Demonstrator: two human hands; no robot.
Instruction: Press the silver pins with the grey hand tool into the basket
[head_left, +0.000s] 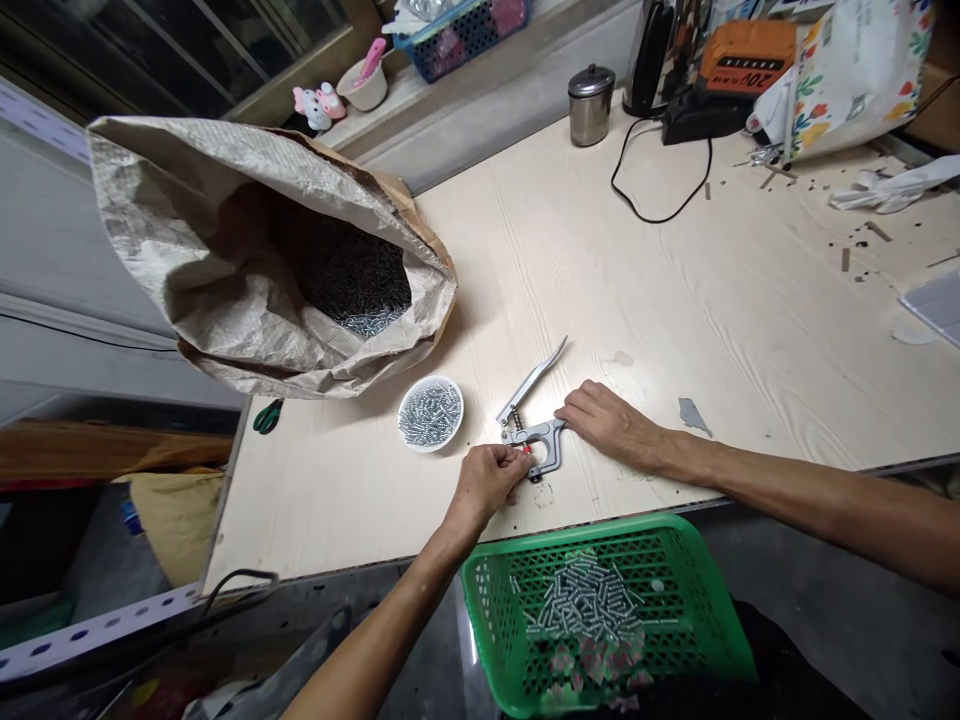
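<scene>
Grey snap-fastener pliers (555,447) with a spring and a red part lie on the table, their long lever pointing away from me. My right hand (611,425) has curled fingers around the near end of their frame. At the jaw by the red part, my left hand (491,482) pinches thumb and fingers together; whatever is between them is hidden. Left of the pliers stands a white bowl (430,448) full of small shiny metal pieces. Below the table edge, a green basket (480,620) holds a heap of similar small metal parts.
A large open woven sack (187,230) with many metal pieces stands at the left. Green-handled scissors (268,416) lie near the left edge. At the back are a metal canister (591,105), a black cable (660,220) and an orange battery (750,58).
</scene>
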